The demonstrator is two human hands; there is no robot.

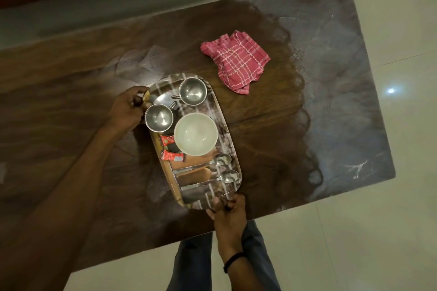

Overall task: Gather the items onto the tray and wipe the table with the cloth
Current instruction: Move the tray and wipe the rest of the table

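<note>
Gripping: left hand [131, 107] was closed on the far end of the tray [225, 130]; right hand [225, 208] was closed on the near end, fingers curled over the rim.
Tray: oval, patterned, lay on the dark wooden table [71, 101] near its middle, long axis running toward the person.
Far cup: steel cup [192, 91] stood upright at the tray's far end, empty.
Second cup: another steel cup [159, 117] stood upright just beside the left hand, empty.
Bowl: white bowl [195, 133] sat mid-tray, empty, just beside both cups.
Sachets: two red sachets [172, 156] lay along the tray's left edge, next to the bowl.
Spoons: two steel spoons [223, 159] lay side by side in the near half, bowls pointing right.
Cloth: red checked cloth [235, 60] lay crumpled on the table beyond the tray's right side, apart from it.
Table surface: right portion looked paler, with streaked smears.
Wrist: a dark band [233, 261] sat on the right wrist.
</note>
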